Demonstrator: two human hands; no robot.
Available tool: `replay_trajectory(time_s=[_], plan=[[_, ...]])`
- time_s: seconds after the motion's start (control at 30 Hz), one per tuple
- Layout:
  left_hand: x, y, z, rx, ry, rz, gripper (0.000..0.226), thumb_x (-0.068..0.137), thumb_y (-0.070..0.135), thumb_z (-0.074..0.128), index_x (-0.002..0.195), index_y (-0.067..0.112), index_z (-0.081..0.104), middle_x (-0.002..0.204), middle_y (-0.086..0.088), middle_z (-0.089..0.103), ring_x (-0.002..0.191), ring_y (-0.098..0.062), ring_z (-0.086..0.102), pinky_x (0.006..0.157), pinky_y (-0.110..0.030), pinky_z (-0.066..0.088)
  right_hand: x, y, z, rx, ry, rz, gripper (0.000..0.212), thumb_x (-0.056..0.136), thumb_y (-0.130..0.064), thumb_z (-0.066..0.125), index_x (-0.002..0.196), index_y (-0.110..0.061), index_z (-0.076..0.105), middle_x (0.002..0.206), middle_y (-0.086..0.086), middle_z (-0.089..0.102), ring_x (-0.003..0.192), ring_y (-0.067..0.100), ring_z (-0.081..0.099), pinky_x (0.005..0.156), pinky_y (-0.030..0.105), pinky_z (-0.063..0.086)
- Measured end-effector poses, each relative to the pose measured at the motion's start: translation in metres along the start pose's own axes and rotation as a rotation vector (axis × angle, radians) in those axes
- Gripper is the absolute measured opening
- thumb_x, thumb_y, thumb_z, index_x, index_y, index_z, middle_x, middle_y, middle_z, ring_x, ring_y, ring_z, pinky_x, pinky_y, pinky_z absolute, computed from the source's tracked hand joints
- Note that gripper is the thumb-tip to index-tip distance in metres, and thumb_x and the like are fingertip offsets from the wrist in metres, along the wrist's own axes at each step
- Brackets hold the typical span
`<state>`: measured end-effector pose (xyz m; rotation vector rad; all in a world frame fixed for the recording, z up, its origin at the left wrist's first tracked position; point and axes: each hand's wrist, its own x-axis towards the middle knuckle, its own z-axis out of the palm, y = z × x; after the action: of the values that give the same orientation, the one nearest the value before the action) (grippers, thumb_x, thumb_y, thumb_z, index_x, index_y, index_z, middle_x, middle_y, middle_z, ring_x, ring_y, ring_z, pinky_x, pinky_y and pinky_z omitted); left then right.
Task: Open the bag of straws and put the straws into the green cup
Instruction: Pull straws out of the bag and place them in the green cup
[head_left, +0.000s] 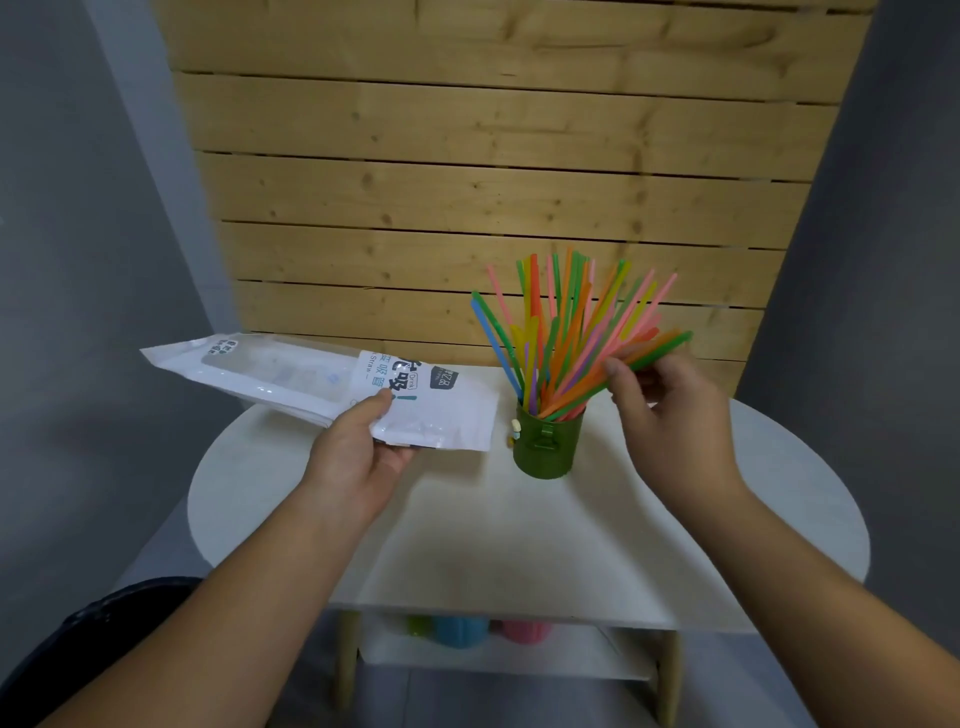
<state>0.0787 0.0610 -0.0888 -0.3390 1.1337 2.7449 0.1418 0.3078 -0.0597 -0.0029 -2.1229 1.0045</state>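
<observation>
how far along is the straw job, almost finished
Nearly done. The straws stand fanned in the green cup, and the bag looks emptied. The left hand holds the bag; the right hand pinches a few straws leaning right. Left: release them, put the bag down.

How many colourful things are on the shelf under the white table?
3, in a row on the white lower shelf: a small green object at left, a rounded blue one in the middle, a rounded pink one at right. All blurred; the tabletop may hide more.

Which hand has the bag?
The left hand, gripping the white printed plastic bag; the right hand instead pinches the coloured plastic straws standing in the green cup.
</observation>
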Motion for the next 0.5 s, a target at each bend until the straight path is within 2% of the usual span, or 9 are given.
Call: replay_trajectory(time_s=[0.1,0.23,0.3,0.37,0.43,0.5], plan=[[0.000,0.001,-0.002,0.010,-0.008,0.006,0.023,0.098,0.004,0.058,0.119,0.006,0.067,0.104,-0.010,0.079,0.088,-0.023,0.078,0.083,-0.046,0.060,0.000,0.005,0.013,-0.032,-0.042,0.031,0.012,0.092,-0.028,0.066,0.082,-0.024,0.062,0.077,0.001,0.067,0.070,0.012,0.061,0.058,0.005,0.038],[-0.001,0.002,-0.004,0.041,-0.021,-0.002,0.022,0.097,0.004,0.059,0.117,0.006,0.067,0.098,-0.008,0.080,0.083,-0.022,0.078,0.074,-0.042,0.062,0.000,0.008,0.020,-0.054,-0.090,0.104,0.013,0.089,-0.031,0.069,0.080,-0.024,0.064,0.078,0.000,0.069,0.071,0.011,0.062,0.060,0.009,0.040],[-0.002,0.003,-0.004,0.051,-0.031,-0.006,0.022,0.097,0.004,0.058,0.117,0.006,0.067,0.099,-0.009,0.080,0.082,-0.022,0.078,0.066,-0.038,0.064,-0.001,0.007,0.019,-0.059,-0.115,0.159,0.015,0.084,-0.034,0.074,0.085,-0.021,0.067,0.080,-0.003,0.069,0.073,0.008,0.062,0.063,0.018,0.046],[-0.004,0.003,-0.004,0.059,-0.041,-0.007,0.025,0.097,0.004,0.057,0.120,0.006,0.067,0.102,-0.009,0.079,0.084,-0.022,0.078,0.064,-0.036,0.064,-0.004,0.003,0.014,-0.065,-0.145,0.235,0.026,0.077,-0.039,0.080,0.087,-0.022,0.062,0.077,-0.007,0.064,0.071,0.006,0.059,0.060,0.021,0.043],[-0.007,0.004,-0.004,0.063,-0.047,-0.011,0.027,0.097,0.005,0.057,0.123,0.006,0.066,0.105,-0.009,0.079,0.086,-0.022,0.077,0.065,-0.036,0.064,-0.011,0.001,0.011,-0.120,-0.180,0.332,0.039,0.072,-0.043,0.082,0.084,-0.019,0.055,0.074,-0.002,0.060,0.068,0.011,0.056,0.056,0.025,0.040],[-0.010,0.005,-0.005,0.065,-0.052,-0.012,0.027,0.097,0.005,0.058,0.123,0.005,0.066,0.107,-0.010,0.078,0.087,-0.022,0.077,0.069,-0.037,0.064,-0.019,0.000,0.008,-0.176,-0.283,0.465,0.046,0.071,-0.048,0.081,0.078,-0.013,0.052,0.071,0.005,0.063,0.064,0.020,0.059,0.056,0.035,0.048]])
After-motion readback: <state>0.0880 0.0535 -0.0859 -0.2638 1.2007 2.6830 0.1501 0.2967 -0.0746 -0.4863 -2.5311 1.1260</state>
